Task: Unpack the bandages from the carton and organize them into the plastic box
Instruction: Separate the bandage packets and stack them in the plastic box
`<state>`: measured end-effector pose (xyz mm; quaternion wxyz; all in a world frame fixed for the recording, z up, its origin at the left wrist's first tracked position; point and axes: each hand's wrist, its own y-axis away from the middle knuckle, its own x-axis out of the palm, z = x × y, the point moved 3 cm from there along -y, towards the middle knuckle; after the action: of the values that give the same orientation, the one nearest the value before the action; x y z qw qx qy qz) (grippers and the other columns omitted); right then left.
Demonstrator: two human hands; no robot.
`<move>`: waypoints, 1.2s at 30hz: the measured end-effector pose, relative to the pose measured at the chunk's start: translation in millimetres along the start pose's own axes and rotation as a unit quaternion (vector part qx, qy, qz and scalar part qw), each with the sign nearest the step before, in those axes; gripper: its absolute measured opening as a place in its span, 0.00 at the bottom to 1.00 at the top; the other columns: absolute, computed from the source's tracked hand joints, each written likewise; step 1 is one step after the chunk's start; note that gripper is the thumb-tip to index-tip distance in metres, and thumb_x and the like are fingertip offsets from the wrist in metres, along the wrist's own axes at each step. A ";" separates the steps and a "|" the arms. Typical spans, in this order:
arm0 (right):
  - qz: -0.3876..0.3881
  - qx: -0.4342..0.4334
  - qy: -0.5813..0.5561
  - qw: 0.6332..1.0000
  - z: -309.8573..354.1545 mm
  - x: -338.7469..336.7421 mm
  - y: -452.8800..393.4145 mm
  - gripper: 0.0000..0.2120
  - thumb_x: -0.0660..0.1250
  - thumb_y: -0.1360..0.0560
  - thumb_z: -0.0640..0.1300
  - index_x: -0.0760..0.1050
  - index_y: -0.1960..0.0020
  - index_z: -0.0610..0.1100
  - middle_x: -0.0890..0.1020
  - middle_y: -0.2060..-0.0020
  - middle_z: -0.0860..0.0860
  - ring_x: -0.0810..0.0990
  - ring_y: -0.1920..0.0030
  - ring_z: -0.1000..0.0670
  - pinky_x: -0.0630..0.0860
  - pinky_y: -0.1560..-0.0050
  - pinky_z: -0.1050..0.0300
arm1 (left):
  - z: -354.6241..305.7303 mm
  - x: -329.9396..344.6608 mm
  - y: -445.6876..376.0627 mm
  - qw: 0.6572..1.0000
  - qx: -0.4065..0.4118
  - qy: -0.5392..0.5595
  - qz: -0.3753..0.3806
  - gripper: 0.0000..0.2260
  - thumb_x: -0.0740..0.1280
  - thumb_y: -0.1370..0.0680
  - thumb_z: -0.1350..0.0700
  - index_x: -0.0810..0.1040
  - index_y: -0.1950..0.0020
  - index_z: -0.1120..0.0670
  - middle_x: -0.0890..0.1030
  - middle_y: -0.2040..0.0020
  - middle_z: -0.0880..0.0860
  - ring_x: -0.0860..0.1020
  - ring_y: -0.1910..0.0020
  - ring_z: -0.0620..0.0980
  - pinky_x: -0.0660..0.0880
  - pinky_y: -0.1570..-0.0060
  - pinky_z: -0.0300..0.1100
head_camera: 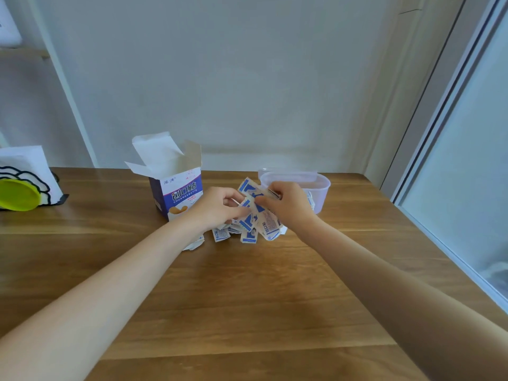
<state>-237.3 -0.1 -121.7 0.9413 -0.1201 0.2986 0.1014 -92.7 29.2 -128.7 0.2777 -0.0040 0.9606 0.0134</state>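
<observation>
The blue-and-white bandage carton (176,188) stands upright on the wooden table (247,284) with its top flaps open. To its right lies a loose pile of blue-and-white wrapped bandages (248,226). My left hand (217,206) and my right hand (286,204) both pinch a bunch of bandages (254,193) lifted just above the pile. A clear plastic box (319,185) sits right behind my right hand, partly hidden by it; some bandages show through its wall.
A white paper holder with a black scalloped outline (30,174) and a lime-green disc (18,195) stand at the table's far left. A wall runs behind the table, and a glass panel (467,160) borders its right edge.
</observation>
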 end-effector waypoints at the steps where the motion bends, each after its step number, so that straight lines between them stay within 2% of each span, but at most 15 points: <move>1: 0.002 0.015 -0.021 1.000 -3.2 0.7 0.0 0.12 0.66 0.25 0.43 0.71 0.65 0.40 0.79 0.65 0.42 0.78 0.61 0.45 0.70 0.64 0.57 | 1.3 3.1 1.8 1.000 -0.003 -0.013 0.011 0.08 0.69 0.25 0.54 0.77 0.48 0.52 0.80 0.55 0.50 0.77 0.64 0.43 0.73 0.65 0.33; 4: 0.012 0.039 -0.075 0.996 -9.5 4.7 2.5 0.16 0.61 0.22 0.44 0.72 0.59 0.31 0.80 0.57 0.33 0.80 0.57 0.37 0.70 0.60 0.53 | 6.1 8.8 4.4 0.999 -0.001 -0.042 0.005 0.05 0.68 0.25 0.53 0.79 0.51 0.50 0.81 0.54 0.49 0.75 0.65 0.43 0.72 0.66 0.34; 7: 0.015 0.043 -0.077 0.996 -9.7 2.5 4.6 0.18 0.55 0.19 0.47 0.68 0.64 0.38 0.74 0.67 0.40 0.73 0.65 0.45 0.67 0.62 0.56 | 8.9 7.2 3.9 0.998 -0.017 -0.053 -0.006 0.05 0.68 0.25 0.52 0.79 0.53 0.53 0.82 0.56 0.49 0.76 0.67 0.43 0.72 0.64 0.36; 9: 0.006 0.037 -0.101 0.994 -9.2 -3.6 2.2 0.20 0.54 0.19 0.48 0.70 0.64 0.35 0.74 0.68 0.37 0.69 0.67 0.45 0.68 0.63 0.55 | 10.6 4.8 1.9 0.997 -0.032 -0.070 -0.001 0.07 0.67 0.24 0.51 0.80 0.51 0.54 0.82 0.55 0.50 0.78 0.63 0.45 0.74 0.61 0.39; 11: -0.004 0.043 -0.151 0.988 -10.0 -11.0 -0.4 0.21 0.57 0.20 0.49 0.75 0.52 0.30 0.79 0.54 0.31 0.76 0.59 0.36 0.75 0.50 0.43 | 11.4 3.1 0.0 0.996 -0.047 -0.076 0.002 0.08 0.67 0.24 0.51 0.79 0.50 0.54 0.82 0.55 0.49 0.78 0.62 0.46 0.73 0.61 0.37; 13: -0.017 0.057 -0.186 0.981 -10.6 -16.8 -1.0 0.17 0.61 0.22 0.48 0.79 0.52 0.34 0.81 0.50 0.35 0.79 0.55 0.40 0.72 0.40 0.42 | 12.7 4.1 -1.1 0.996 -0.063 -0.059 0.003 0.08 0.67 0.24 0.52 0.79 0.50 0.54 0.81 0.57 0.49 0.76 0.66 0.45 0.72 0.64 0.35; 16: 0.014 0.076 -0.174 0.982 -15.8 -15.3 -1.3 0.12 0.64 0.24 0.45 0.81 0.54 0.36 0.83 0.54 0.40 0.78 0.55 0.48 0.75 0.48 0.56 | 16.2 8.6 -1.7 0.996 -0.087 -0.021 -0.006 0.05 0.66 0.24 0.54 0.78 0.54 0.55 0.79 0.61 0.49 0.75 0.66 0.44 0.74 0.64 0.35; 19: 0.108 0.106 -0.084 0.985 -23.0 0.4 5.9 0.09 0.67 0.25 0.45 0.79 0.60 0.42 0.81 0.57 0.45 0.78 0.53 0.49 0.75 0.46 0.56 | 19.3 13.3 -2.1 0.996 -0.089 0.015 -0.010 0.06 0.67 0.24 0.56 0.77 0.61 0.55 0.80 0.60 0.51 0.76 0.62 0.45 0.75 0.61 0.37; 21: 0.124 0.125 -0.060 0.983 -26.8 9.6 9.2 0.10 0.67 0.25 0.45 0.75 0.65 0.47 0.81 0.58 0.48 0.78 0.54 0.50 0.74 0.53 0.59 | 18.2 15.4 -1.7 0.996 -0.088 0.032 -0.009 0.05 0.67 0.24 0.56 0.77 0.59 0.54 0.80 0.60 0.51 0.76 0.63 0.44 0.74 0.62 0.36; 24: 0.117 0.130 -0.086 0.981 -27.7 17.6 7.6 0.11 0.69 0.26 0.44 0.73 0.67 0.48 0.79 0.64 0.50 0.77 0.58 0.51 0.72 0.58 0.60 | 15.2 14.9 -1.2 0.996 -0.079 0.037 -0.017 0.05 0.66 0.23 0.56 0.77 0.60 0.53 0.80 0.60 0.51 0.77 0.64 0.43 0.75 0.62 0.35; 26: 0.106 0.119 -0.073 0.985 -24.3 16.8 6.9 0.08 0.69 0.26 0.43 0.75 0.64 0.46 0.79 0.63 0.50 0.78 0.60 0.52 0.73 0.60 0.61 | 15.4 11.5 -2.0 0.997 -0.072 0.021 -0.025 0.07 0.66 0.23 0.55 0.76 0.60 0.54 0.80 0.60 0.50 0.77 0.66 0.42 0.75 0.66 0.32; 28: 0.068 0.103 -0.061 0.990 -21.4 10.6 4.5 0.02 0.68 0.26 0.40 0.78 0.57 0.42 0.82 0.57 0.46 0.81 0.55 0.48 0.78 0.54 0.56 | 16.1 6.8 -2.7 0.996 -0.077 0.002 -0.034 0.08 0.66 0.23 0.55 0.76 0.58 0.59 0.80 0.58 0.51 0.77 0.69 0.41 0.73 0.72 0.28; 31: 0.001 0.105 -0.103 0.989 -22.6 -4.1 0.4 0.04 0.67 0.26 0.35 0.76 0.52 0.40 0.82 0.52 0.42 0.82 0.52 0.45 0.80 0.48 0.50 | 18.4 3.1 -4.2 0.995 -0.092 -0.017 -0.033 0.09 0.66 0.23 0.55 0.74 0.60 0.58 0.81 0.51 0.55 0.78 0.67 0.44 0.76 0.64 0.34; 33: -0.015 0.111 -0.122 0.986 -25.9 -12.0 -1.2 0.04 0.67 0.26 0.35 0.75 0.53 0.42 0.81 0.54 0.43 0.82 0.52 0.45 0.80 0.48 0.49 | 16.9 3.6 -3.0 0.995 -0.095 -0.027 -0.028 0.05 0.67 0.24 0.55 0.77 0.54 0.56 0.78 0.48 0.55 0.78 0.66 0.45 0.76 0.61 0.35; 36: 0.005 0.112 -0.126 0.986 -27.9 -15.8 0.5 0.05 0.65 0.25 0.34 0.75 0.52 0.42 0.81 0.54 0.46 0.81 0.53 0.48 0.79 0.49 0.54 | 17.5 5.7 -4.2 0.995 -0.092 -0.044 -0.024 0.16 0.68 0.24 0.56 0.75 0.39 0.61 0.74 0.36 0.55 0.77 0.64 0.46 0.77 0.57 0.37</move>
<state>-265.1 -9.5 -134.7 0.9783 0.0011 0.1881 0.0866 -88.1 25.4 -146.7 0.3181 -0.0521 0.9418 0.0951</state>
